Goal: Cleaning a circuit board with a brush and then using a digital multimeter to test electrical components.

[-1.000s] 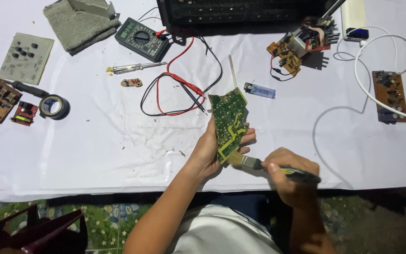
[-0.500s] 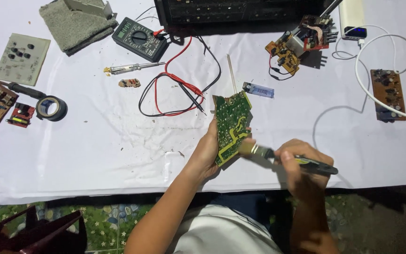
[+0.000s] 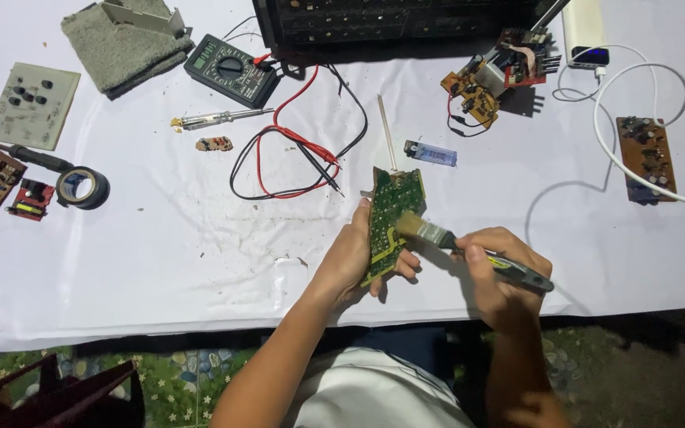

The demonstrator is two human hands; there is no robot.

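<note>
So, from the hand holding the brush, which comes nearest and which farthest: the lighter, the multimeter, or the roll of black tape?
From the right hand, in the head view:
1. Lighter, just up and left of it, above the board.
2. Multimeter, far up-left, near the table's back.
3. Roll of black tape, farthest, near the left edge.

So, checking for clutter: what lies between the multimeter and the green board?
Head view: red and black probe leads lie between the multimeter and green board.

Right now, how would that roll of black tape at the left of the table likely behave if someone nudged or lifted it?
The roll of black tape lies flat on its side on the white cloth, so a nudge would probably slide it rather than roll it. It looks small and hollow-cored, so likely light. Stood on edge, its round shape would probably let it roll away.
</note>
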